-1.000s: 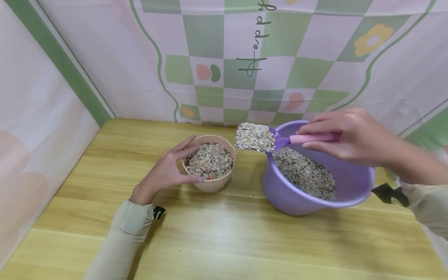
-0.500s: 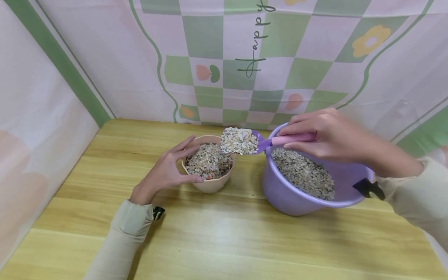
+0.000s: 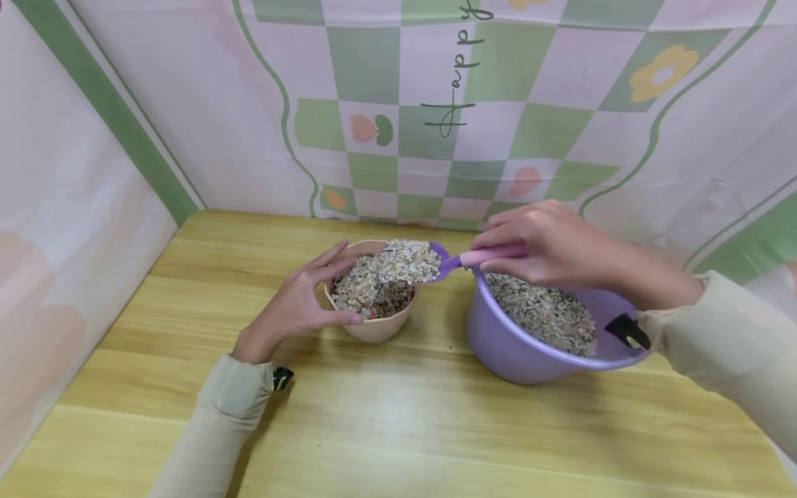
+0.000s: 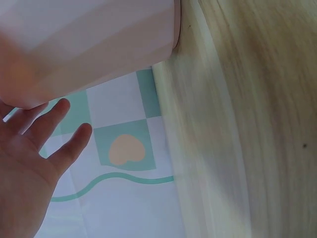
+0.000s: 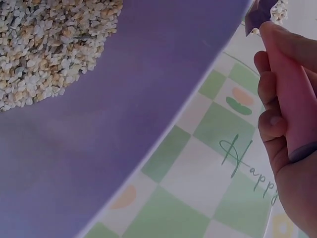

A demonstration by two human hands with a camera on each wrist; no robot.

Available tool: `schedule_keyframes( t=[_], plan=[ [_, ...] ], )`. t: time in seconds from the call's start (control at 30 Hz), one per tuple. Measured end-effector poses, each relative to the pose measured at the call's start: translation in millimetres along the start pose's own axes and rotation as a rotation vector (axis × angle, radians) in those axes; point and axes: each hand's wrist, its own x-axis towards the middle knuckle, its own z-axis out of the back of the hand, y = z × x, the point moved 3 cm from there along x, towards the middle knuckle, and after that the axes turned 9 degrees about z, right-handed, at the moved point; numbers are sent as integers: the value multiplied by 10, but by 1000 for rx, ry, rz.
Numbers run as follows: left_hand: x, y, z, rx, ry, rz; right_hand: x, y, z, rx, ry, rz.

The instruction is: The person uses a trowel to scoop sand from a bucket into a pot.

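Note:
In the head view my left hand (image 3: pixel 289 304) spans the near-left side of a peach flowerpot (image 3: pixel 376 330), thumb on the front rim and fingers at the back. Pale gravel (image 3: pixel 355 290) fills the pot almost to its rim. My right hand (image 3: pixel 544 245) grips the pink handle of a small purple shovel (image 3: pixel 447 265). Its blade, heaped with gravel, reaches over the pot's right side, and the heap overlaps the gravel inside. The right wrist view shows the fingers wrapped round the pink handle (image 5: pixel 290 94). In the left wrist view, fingers (image 4: pixel 54 121) spread beside the pot's wall.
A large purple basin (image 3: pixel 517 356) with gravel (image 3: pixel 542 315) in it stands right of the pot, under my right forearm. Both stand on a wooden table (image 3: pixel 386 429). A green and white checked cloth (image 3: pixel 429 131) hangs behind the table.
My right hand has carried the loaded shovel leftward from beside the basin to over the flowerpot, and gravel now spreads from the blade onto the pot's contents. The left hand has stayed put.

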Motion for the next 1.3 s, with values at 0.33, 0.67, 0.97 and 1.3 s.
schedule_keyframes(
  t=[0.33,0.67,0.97,1.3],
  plan=[
    [-2,-13,3,16,-10,-6,96,-3,-102,-9,89,-59],
    [4,-18,3,23,-2,-4,188,-6,-170,9,146,-126],
    [2,-4,1,23,-11,-13,252,17,-218,-18,169,-124],
    [2,-7,1,26,-5,8,331,50,-170,-55,207,-126]
  ],
)
